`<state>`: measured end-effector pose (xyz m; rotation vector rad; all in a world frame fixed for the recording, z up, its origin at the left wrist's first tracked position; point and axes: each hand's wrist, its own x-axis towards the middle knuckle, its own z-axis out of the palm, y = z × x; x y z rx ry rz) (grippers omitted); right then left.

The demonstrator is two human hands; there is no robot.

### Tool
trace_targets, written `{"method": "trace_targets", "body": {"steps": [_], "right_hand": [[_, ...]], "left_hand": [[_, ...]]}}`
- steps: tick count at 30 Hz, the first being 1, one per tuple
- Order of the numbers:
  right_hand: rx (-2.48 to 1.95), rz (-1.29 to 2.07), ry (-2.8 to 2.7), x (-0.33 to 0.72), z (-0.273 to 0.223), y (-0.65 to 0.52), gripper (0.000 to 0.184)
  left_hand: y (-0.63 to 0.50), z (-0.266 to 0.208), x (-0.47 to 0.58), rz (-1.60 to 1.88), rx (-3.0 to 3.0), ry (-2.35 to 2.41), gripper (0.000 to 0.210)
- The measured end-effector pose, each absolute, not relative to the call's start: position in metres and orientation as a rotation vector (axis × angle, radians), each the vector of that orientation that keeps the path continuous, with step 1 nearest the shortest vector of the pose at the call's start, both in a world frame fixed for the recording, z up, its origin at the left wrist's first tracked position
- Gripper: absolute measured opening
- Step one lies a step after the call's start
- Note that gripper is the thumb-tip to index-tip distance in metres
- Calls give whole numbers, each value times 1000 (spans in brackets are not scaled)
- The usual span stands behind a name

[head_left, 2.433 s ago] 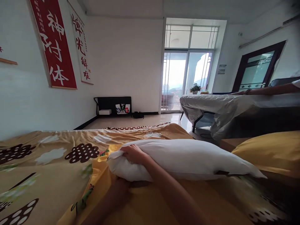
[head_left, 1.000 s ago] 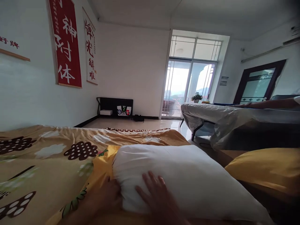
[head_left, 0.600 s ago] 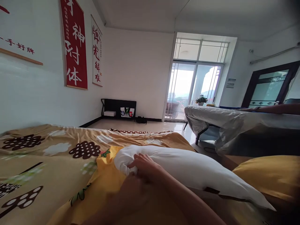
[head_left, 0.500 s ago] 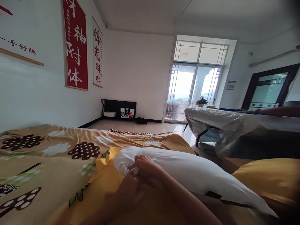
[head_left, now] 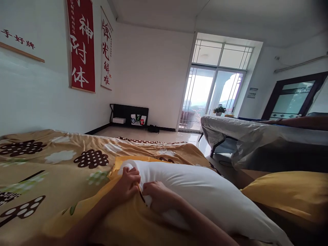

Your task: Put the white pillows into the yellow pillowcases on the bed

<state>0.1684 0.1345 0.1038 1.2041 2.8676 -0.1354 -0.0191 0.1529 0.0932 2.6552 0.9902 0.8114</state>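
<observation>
A plump white pillow lies across a yellow pillowcase on the bed. At the pillow's left end, my left hand is closed on the pillowcase's edge, its fingers against the white corner. Just to the right, my right hand is closed in a fist on the pillow's near side. Part of the pillowcase's edge shows as a dark-tipped line between the two hands. The fabric under my palms is hidden.
A patterned tan blanket covers the bed. On the right lies a yellow pillow. Beyond it stands a plastic-covered table, with another person's arm resting there. A black low bench stands by the far wall.
My hands, close together before, have moved apart. The left went up and left to the pillow's corner; the right came slightly down. The pillowcase's edge now shows between them.
</observation>
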Motion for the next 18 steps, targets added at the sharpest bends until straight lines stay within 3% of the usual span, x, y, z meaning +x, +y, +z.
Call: {"method": "trace_targets", "body": {"steps": [4,10,12,18], "right_hand": [[1188,-266,2849,167,84,137,38],[1219,-29,3098,166,81,111,27],[1281,167,3133,171,76,93,33],[1497,1174,2920,212,37,57,65]], "left_hand": [[154,85,-31,672,2664,985,19],[124,107,-41,467,2697,927,15],[131,107,-52,425,2736,959,14],[181,80,-98,423,2718,1169,18]]}}
